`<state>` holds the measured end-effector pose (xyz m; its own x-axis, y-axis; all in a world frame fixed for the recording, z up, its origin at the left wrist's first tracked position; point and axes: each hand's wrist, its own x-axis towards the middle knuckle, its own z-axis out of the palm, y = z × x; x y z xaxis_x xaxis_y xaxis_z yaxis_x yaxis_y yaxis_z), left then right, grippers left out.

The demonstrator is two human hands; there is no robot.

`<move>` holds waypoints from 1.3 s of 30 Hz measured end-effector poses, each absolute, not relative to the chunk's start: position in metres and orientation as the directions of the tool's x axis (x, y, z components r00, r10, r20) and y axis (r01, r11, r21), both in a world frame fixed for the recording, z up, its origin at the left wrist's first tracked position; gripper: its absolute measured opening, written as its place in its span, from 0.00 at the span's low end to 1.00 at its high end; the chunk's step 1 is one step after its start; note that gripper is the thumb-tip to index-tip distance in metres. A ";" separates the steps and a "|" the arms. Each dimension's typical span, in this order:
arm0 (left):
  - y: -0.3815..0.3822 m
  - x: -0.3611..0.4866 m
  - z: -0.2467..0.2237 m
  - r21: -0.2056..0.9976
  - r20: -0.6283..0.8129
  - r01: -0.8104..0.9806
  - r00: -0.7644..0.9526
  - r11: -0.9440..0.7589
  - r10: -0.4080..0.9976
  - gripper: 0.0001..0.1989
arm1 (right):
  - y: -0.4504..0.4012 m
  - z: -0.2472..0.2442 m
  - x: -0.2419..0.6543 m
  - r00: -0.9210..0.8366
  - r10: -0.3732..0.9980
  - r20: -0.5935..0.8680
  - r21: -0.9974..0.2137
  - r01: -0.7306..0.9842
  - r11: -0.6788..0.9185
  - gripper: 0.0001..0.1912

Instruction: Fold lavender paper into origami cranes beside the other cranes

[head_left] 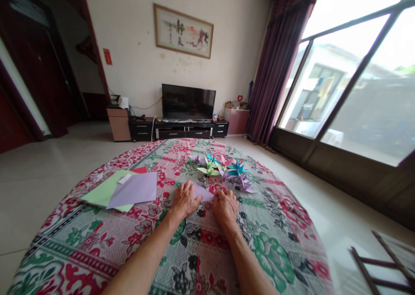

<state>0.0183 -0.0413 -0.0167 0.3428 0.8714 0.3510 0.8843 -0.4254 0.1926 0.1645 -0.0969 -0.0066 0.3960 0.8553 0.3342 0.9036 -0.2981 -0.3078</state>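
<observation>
Evidently, Both Our Hands Are on the Lilac Paper [201, 192]

We have the lilac paper on the round, flower-patterned tablecloth [194, 243], between our two hands. Our left hand [187, 200] lies over its left part, fairly wide, with the thumb apart from the bent fingers. Our right hand [225, 205] is narrow, its fingers curled at the right corner; we cannot tell whether they pinch it.

Just beyond, we see a cluster of folded paper birds [223, 167] in lilac, green, blue and pink-red. To our left, a lilac sheet [134, 190] overlaps green sheets [103, 190], with a red sheet [142, 170] showing behind. A white slip [126, 179] lies there too, and we can read nothing on it.

On the wall, the framed artwork [184, 31] bears large dark brush characters; the upper one looks like 靜, while the smaller writing beside it is too fine for us. The red wall paper [107, 56] has marks we cannot read, and we find no legible brand on the television [189, 102].
</observation>
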 end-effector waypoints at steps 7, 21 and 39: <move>-0.042 0.018 -0.016 0.209 0.347 0.877 0.347 -0.432 0.871 0.24 | -0.098 0.008 0.170 0.403 0.822 0.404 -0.430 0.876 -0.218 0.15; -0.041 0.015 -0.018 0.189 0.346 0.883 0.350 -0.430 0.871 0.18 | -0.065 -0.018 0.130 0.158 0.904 0.398 -0.539 0.837 0.091 0.15; -0.043 -0.024 -0.024 0.175 0.314 0.901 0.331 -0.397 0.890 0.25 | -0.076 -0.011 0.126 0.012 0.907 0.421 -0.366 0.917 0.158 0.11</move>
